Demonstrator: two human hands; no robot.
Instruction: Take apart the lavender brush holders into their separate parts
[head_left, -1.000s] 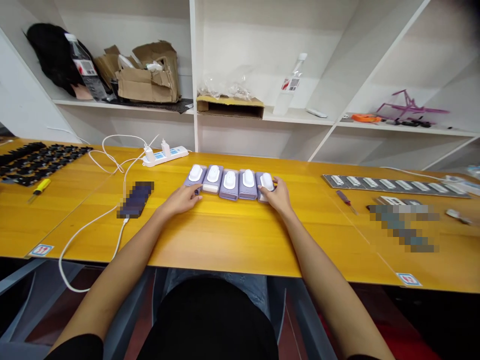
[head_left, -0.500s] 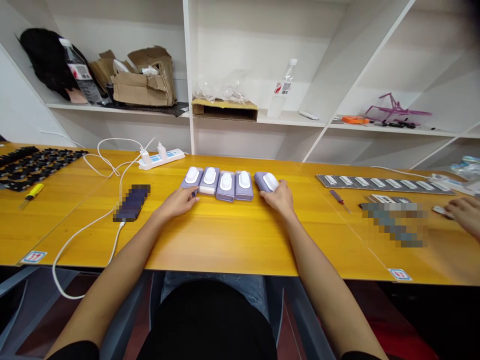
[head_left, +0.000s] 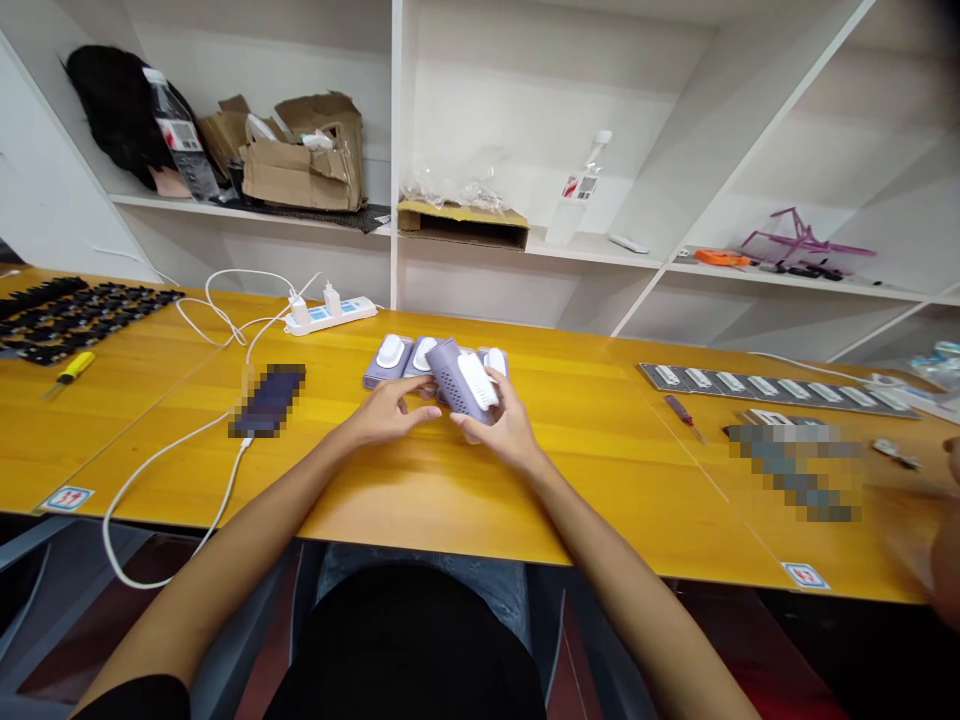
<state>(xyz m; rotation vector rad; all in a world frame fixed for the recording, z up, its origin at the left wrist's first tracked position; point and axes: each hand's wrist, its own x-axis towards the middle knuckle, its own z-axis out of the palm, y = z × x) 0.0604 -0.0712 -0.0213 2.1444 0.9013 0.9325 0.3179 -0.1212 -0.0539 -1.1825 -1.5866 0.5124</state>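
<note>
Currently, my right hand [head_left: 513,426] is pinching the case [head_left: 448,372] over the surface [head_left: 427,495], its long axis slanting away leftward, while my left hand [head_left: 386,412] (spread, contact unclear) is curving beside its left edge.

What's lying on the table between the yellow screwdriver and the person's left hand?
In the head view, a dark, blurred device, probably a phone, lies between the yellow screwdriver and the left hand, with a white cable plugged into it.

Brightly lit | softly glossed near front edge of tabletop [head_left: 450,500] | dark below it | pixelated in patches | stretched toward outer sides
</note>
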